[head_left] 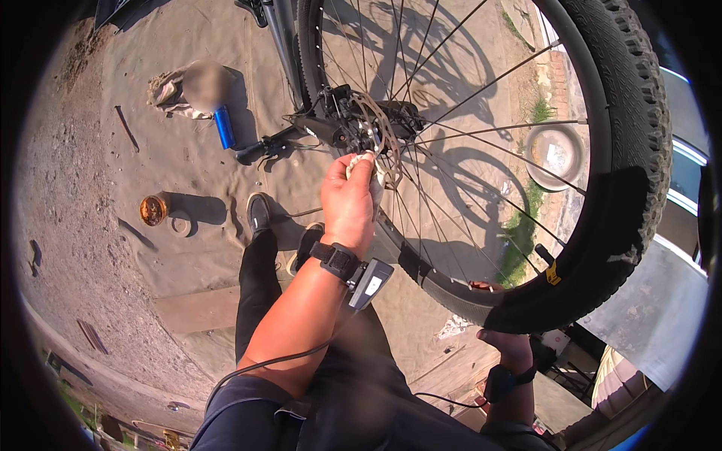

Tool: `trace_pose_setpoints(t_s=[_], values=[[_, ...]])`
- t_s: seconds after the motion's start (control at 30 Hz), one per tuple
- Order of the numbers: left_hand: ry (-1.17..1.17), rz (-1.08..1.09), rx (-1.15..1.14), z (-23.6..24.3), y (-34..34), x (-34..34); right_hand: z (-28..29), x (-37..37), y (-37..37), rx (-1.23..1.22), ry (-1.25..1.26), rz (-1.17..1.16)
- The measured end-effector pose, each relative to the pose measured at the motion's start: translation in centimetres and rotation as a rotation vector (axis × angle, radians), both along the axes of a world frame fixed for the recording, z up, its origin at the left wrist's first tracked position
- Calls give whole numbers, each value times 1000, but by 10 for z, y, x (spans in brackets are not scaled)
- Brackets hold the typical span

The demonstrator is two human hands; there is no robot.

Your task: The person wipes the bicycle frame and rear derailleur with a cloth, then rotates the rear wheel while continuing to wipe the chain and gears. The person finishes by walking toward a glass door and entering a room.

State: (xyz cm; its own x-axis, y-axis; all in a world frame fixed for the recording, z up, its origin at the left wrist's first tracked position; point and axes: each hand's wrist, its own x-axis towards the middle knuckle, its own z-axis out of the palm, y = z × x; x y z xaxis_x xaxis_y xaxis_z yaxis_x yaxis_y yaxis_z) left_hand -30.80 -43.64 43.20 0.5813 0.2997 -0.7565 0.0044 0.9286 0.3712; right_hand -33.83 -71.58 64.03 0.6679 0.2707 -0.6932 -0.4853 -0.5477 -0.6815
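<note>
A bicycle wheel with a black knobbly tyre (632,173) and thin spokes fills the upper right. At its hub sits a metal brake disc (382,134). My left hand (347,203), with a black wrist strap and a small device on it, presses a white cloth (359,159) against the lower edge of the disc. My right hand (505,344) is under the wheel at the lower right, gripping the bottom of the tyre with its fingertips curled over the rim.
On the dusty ground lie a blue can (224,126), a crumpled rag (169,94), a rusty round tin (153,210) and a metal bowl (555,155) seen through the spokes. My black shoe (259,212) stands below the hub. A cable runs along my left arm.
</note>
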Motion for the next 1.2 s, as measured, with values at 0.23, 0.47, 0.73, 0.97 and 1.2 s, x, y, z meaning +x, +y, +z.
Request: trace_pose_setpoints(t_s=[0.23,0.47,0.73,0.97,1.2], values=[[57,73,-78,1,-1,-3,9,16,1,19,-32,100],[158,73,373,-13,-26,4,7,26,-6,-10,-13,271],[139,65,713,7,-27,2,-23,18,-14,-37,51,333],[110,89,410,-14,-24,-5,-31,15,-13,-41,16,325],[163,174,663,-16,19,-17,-24,22,0,-129,-1,385]])
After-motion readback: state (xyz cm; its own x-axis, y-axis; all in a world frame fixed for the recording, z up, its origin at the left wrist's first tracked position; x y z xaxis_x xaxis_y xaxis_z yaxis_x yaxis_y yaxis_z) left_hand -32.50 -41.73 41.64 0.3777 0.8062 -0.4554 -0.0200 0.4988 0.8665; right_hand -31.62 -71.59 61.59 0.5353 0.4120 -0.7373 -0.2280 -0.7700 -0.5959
